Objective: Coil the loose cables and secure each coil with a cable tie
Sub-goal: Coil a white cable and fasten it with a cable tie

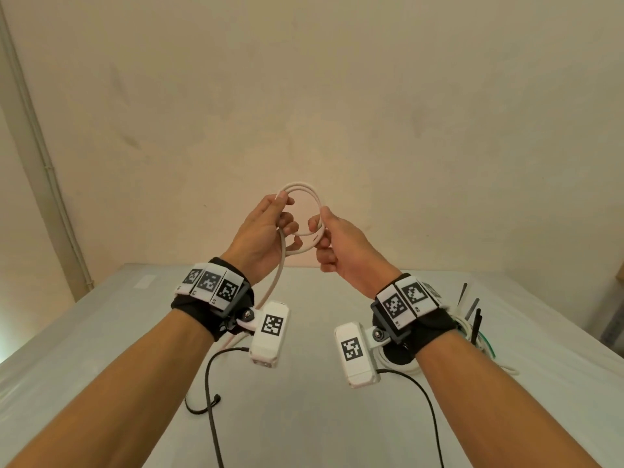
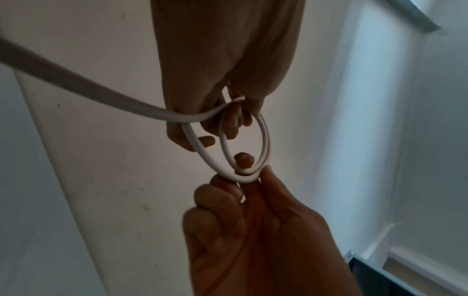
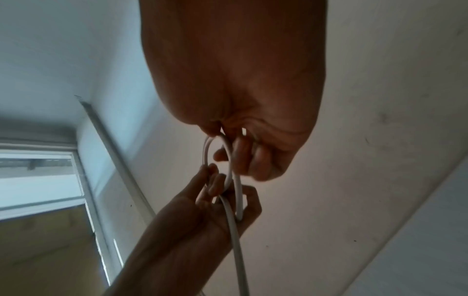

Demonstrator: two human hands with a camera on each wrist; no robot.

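A white cable (image 1: 300, 185) is wound into a small coil of two or three loops, held up in front of the wall above the table. My left hand (image 1: 283, 214) pinches the coil's left side between thumb and fingers. On the coil's lower right side, my right hand (image 1: 320, 238) pinches the loops together. The cable's loose tail (image 1: 275, 282) hangs from the left hand down past my wrist to the table. In the left wrist view the coil (image 2: 268, 144) stretches between both hands. In the right wrist view the tail (image 3: 238, 250) drops past my left palm.
The pale table (image 1: 304, 417) lies below my arms. Several dark cable ties (image 1: 477, 324) and a heap of white cables (image 1: 488, 349) sit at its right side, partly hidden by my right wrist. Thin black leads (image 1: 209, 383) trail from the wrist cameras across the table.
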